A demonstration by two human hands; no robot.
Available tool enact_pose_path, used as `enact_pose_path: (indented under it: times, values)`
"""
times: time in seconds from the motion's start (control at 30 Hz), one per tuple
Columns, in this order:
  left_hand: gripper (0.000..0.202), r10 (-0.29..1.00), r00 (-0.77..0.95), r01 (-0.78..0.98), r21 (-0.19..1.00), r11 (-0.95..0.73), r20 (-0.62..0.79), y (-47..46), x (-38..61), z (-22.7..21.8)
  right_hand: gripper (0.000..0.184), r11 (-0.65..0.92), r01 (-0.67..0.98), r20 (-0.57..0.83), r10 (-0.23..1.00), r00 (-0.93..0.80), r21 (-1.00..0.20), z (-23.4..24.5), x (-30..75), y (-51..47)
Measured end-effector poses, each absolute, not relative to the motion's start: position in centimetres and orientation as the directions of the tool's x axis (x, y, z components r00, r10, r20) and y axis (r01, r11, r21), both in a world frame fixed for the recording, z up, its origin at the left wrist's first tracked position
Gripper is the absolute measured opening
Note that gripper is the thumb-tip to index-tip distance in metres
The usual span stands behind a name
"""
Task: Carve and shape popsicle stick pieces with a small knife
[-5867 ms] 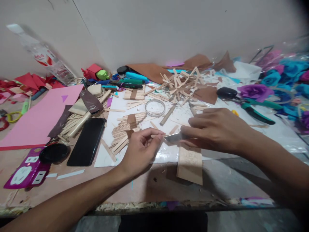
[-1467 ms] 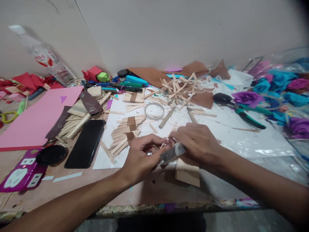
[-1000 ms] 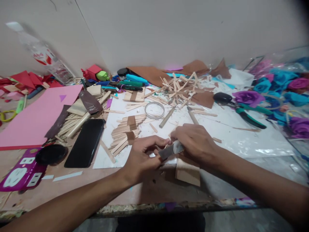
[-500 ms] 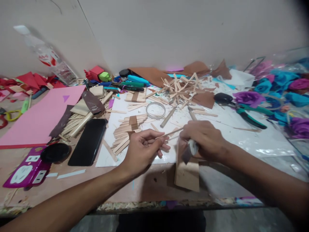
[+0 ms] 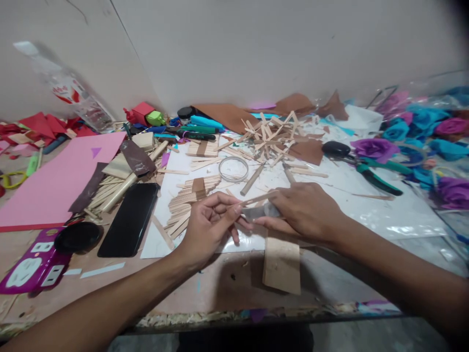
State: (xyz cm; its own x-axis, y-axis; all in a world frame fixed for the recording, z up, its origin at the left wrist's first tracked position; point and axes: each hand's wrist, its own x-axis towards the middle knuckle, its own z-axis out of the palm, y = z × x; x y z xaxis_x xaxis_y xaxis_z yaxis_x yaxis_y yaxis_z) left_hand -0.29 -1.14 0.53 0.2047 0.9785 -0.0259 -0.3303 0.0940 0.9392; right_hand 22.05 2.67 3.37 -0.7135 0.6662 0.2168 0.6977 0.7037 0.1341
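Observation:
Between the thumb and fingers of my left hand (image 5: 214,222) is one end of a thin wooden craft stick (image 5: 256,199). My right hand (image 5: 306,208) is closed at the stick's other end, over a folded grey sheet (image 5: 256,211) that looks like sandpaper. The sheet lies close under the stick; whether they touch I cannot tell. Below my right hand, a small flat wooden block (image 5: 281,264) rests at the table's front. A fanned stack of craft sticks (image 5: 183,203) lies on white paper beyond my left hand.
A black phone (image 5: 130,220) and a purple power strip (image 5: 31,259) lie left. Farther back are a loose stick pile (image 5: 269,137), a tape ring (image 5: 233,169) and a wooden-handled tool (image 5: 252,180). Green-handled pliers (image 5: 379,178) and paper flowers (image 5: 414,122) sit right.
My right hand has turned, bringing the grey sheet up from over the wooden block to beside the stick. My left hand still pinches the stick. The view has shifted slightly.

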Motion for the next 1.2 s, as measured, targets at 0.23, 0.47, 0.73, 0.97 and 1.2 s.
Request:
enact_pose_path:
  times: [0.23, 0.47, 0.73, 0.97, 1.2]
  values:
    - [0.029, 0.964, 0.264, -0.310, 0.946, 0.095, -0.011, -1.1, -0.1, 0.8, 0.065, 0.618, 0.758, 0.295, 0.700, -0.651, 0.207, 3.6, 21.2, 1.9]
    - [0.021, 0.980, 0.196, -0.175, 0.985, 0.003, 0.032, -1.4, 0.4, 1.7, 0.066, 0.622, 0.760, 0.330, 0.689, -0.645, 0.187, 3.5, 20.7, 1.4]
    - [0.005, 0.987, 0.151, -0.078, 0.996, -0.036, 0.048, -1.6, 0.3, 1.4, 0.064, 0.628, 0.751, 0.347, 0.671, -0.655, 0.204, 3.9, 20.7, 1.4]
    - [0.010, 0.985, 0.171, -0.089, 0.996, -0.020, 0.035, -1.5, 0.3, 1.4, 0.066, 0.614, 0.742, 0.363, 0.649, -0.669, 0.269, 4.1, 21.5, 1.9]
    - [0.022, 0.992, 0.124, -0.118, 0.993, 0.018, -0.004, -1.5, 0.6, 1.8, 0.062, 0.528, 0.747, 0.563, 0.500, -0.659, 0.405, 5.0, 23.6, 3.3]
